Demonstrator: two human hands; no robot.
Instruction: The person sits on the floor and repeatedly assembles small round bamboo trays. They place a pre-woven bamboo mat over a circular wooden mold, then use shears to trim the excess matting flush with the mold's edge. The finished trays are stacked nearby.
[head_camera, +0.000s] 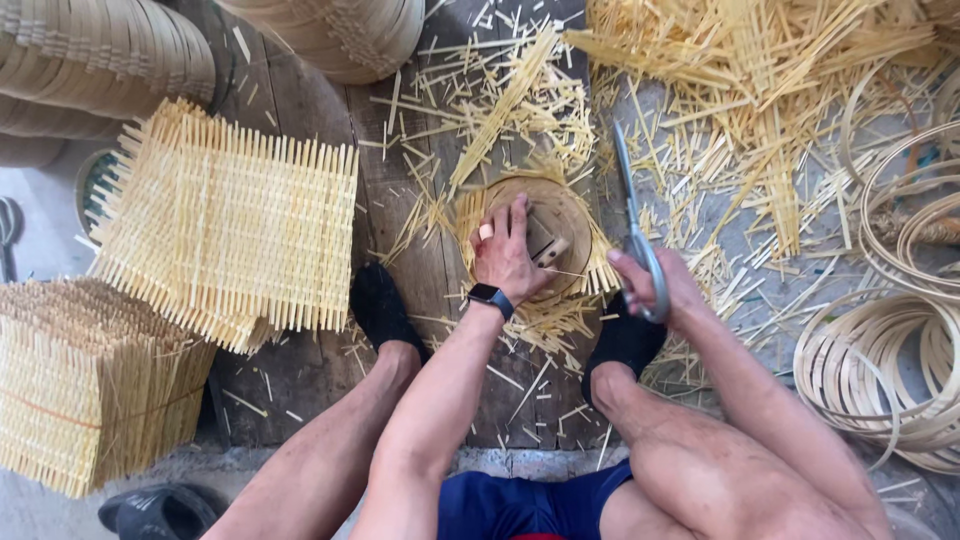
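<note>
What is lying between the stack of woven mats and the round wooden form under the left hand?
In the head view, between woven mats and round form: dark plank with loose bamboo splints.

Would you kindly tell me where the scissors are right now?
The scissors are in the right hand, right of centre in the head view, blades pointing up, beside the round wooden form under the left hand.

A bamboo-weaving workshop, worked on the floor; stacks of woven mats (225, 225) at nine o'clock; coiled bamboo hoops (880, 370) at four o'clock; stacked round rims (100, 55) at eleven; cut splints (740, 60) litter the wooden boards (300, 100) at one o'clock.
</note>
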